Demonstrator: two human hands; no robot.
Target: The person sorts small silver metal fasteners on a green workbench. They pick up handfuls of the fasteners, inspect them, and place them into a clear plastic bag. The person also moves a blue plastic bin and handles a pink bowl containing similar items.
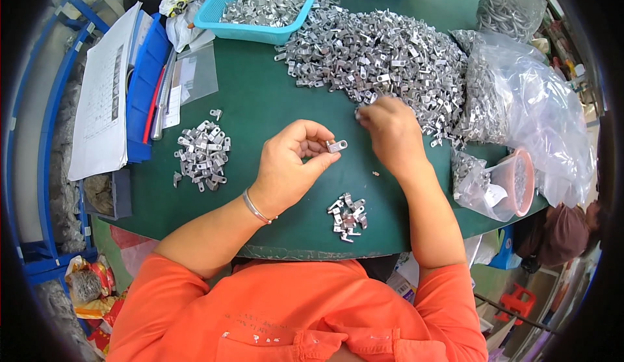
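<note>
Between the thumb and fingers of my left hand point(292, 160) is a small metal bracket point(337, 146) with a hole in its tab. My right hand point(392, 134) is at the near edge of a large heap of similar metal brackets point(390, 53); its fingers are bent together and slightly blurred, with a bit of metal showing at their tips. Left of my left hand lies a smaller pile of brackets point(203, 154). Another small group of brackets point(348, 217) rests close to the table's front edge, between my forearms.
A turquoise basket point(260, 32) of brackets stands at the back. Clear plastic bags point(533, 102) and a pink-rimmed tub point(522, 183) crowd the right side. Papers point(101, 95) lean on a blue bin point(144, 89) at left. The green table point(260, 95) curves toward me.
</note>
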